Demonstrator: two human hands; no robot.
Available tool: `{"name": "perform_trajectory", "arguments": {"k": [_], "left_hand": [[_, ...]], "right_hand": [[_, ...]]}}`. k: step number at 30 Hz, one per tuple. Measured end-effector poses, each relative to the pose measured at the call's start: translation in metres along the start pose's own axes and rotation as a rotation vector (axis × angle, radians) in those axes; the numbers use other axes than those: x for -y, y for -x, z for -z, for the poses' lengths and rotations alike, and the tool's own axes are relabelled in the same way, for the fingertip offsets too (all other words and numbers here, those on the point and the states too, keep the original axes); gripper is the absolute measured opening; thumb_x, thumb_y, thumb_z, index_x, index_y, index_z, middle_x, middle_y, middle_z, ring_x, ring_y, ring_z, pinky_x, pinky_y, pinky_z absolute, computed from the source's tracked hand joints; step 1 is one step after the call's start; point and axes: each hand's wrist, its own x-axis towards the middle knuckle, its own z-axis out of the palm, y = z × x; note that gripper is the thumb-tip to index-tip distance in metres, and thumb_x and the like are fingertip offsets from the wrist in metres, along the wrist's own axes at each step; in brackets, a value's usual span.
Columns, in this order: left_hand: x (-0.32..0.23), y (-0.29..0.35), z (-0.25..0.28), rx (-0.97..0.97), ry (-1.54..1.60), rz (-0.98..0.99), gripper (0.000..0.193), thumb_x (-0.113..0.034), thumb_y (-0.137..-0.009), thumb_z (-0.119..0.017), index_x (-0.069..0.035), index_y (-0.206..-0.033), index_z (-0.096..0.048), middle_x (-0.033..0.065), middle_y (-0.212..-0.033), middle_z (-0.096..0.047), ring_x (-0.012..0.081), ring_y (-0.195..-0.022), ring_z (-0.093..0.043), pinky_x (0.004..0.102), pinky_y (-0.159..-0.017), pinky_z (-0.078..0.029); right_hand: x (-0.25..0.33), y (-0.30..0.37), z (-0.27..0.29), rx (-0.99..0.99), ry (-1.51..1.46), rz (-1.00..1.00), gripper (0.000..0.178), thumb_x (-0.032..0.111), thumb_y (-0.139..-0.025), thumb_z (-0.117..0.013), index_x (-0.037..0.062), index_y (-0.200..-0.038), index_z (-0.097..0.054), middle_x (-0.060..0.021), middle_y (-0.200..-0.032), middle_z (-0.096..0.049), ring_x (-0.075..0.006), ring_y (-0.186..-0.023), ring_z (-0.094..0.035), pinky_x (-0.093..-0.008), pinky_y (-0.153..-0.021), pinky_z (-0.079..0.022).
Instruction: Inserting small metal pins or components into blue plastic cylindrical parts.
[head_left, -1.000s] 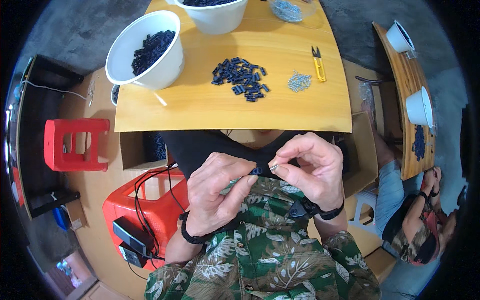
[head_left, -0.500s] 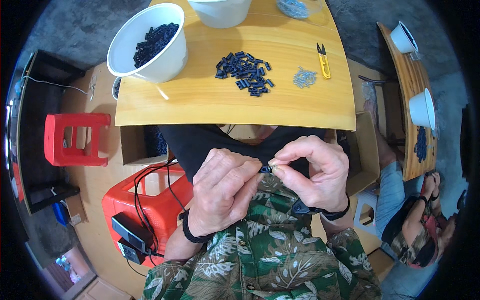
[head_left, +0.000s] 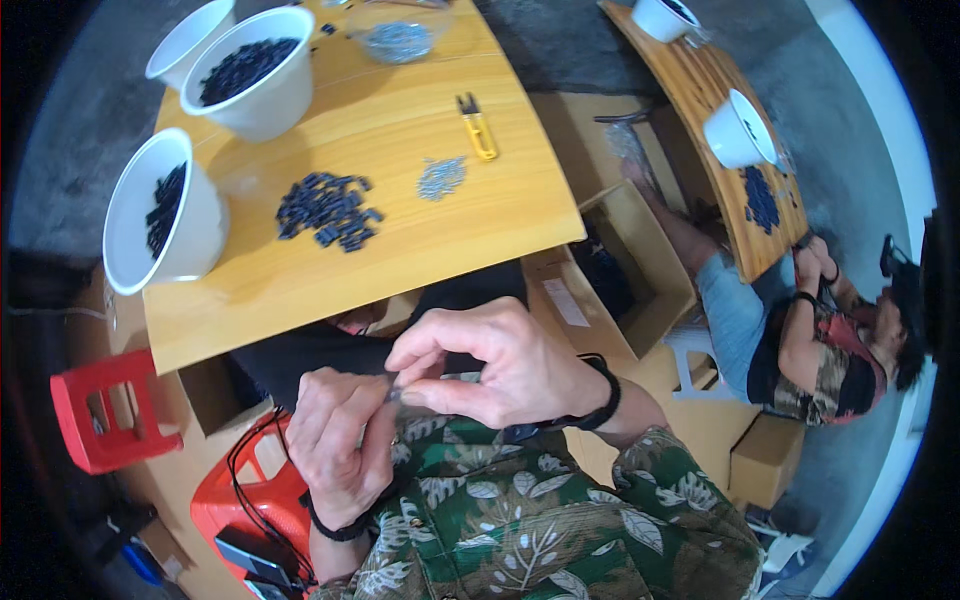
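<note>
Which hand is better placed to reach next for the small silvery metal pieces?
Probably the right hand: it is nearer the small silvery metal pieces, and higher in view, than the left hand.

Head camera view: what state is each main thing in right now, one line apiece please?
Left hand: pinching a small part, blurred
Right hand: curled beside the left; grip unclear
Black pieces: loosely heaped
Silvery bits: loosely heaped
Yellow snips: lying flat, blades apart
Nearest white tub: lidless, partly filled
Large cardboard box: top open
</note>
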Motion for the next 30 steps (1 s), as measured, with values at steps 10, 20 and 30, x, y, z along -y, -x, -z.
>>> {"name": "perform_trajectory", "arguments": {"k": [10,20,30], "left_hand": [[0.005,0.006,-0.013,0.056,0.056,0.003,0.028,0.008,-0.069,-0.074,-0.004,-0.093,-0.067,0.0104,-0.084,-0.068,0.0283,-0.073,-0.063,0.0384,-0.068,-0.049],[0.013,0.02,-0.005,-0.135,0.093,0.256,0.012,0.005,-0.078,-0.071,0.002,-0.089,-0.068,0.0129,-0.084,-0.069,0.0239,-0.076,-0.061,0.0333,-0.07,-0.049],[0.015,0.01,-0.011,-0.091,0.105,0.18,0.012,0.005,-0.08,-0.07,0.002,-0.091,-0.068,0.0117,-0.086,-0.071,0.0195,-0.075,-0.061,0.0302,-0.068,-0.047]], "right_hand": [[-0.05,0.011,-0.009,0.091,-0.815,-0.398,0.02,0.006,-0.086,-0.077,0.0035,-0.099,-0.062,0.0019,-0.086,-0.064,-0.0037,-0.075,-0.059,-0.0196,-0.068,-0.048],[-0.039,0.018,0.053,0.059,-1.023,0.182,0.032,0.031,-0.097,-0.068,-0.0004,-0.102,-0.063,-0.0091,-0.077,-0.063,-0.0154,-0.059,-0.057,-0.0275,-0.05,-0.043],[-0.038,0.003,0.065,-0.269,-0.457,-0.112,0.011,0.011,-0.096,-0.065,0.0026,-0.088,-0.066,-0.0038,-0.071,-0.063,-0.0084,-0.058,-0.057,-0.0228,-0.053,-0.045]]}}
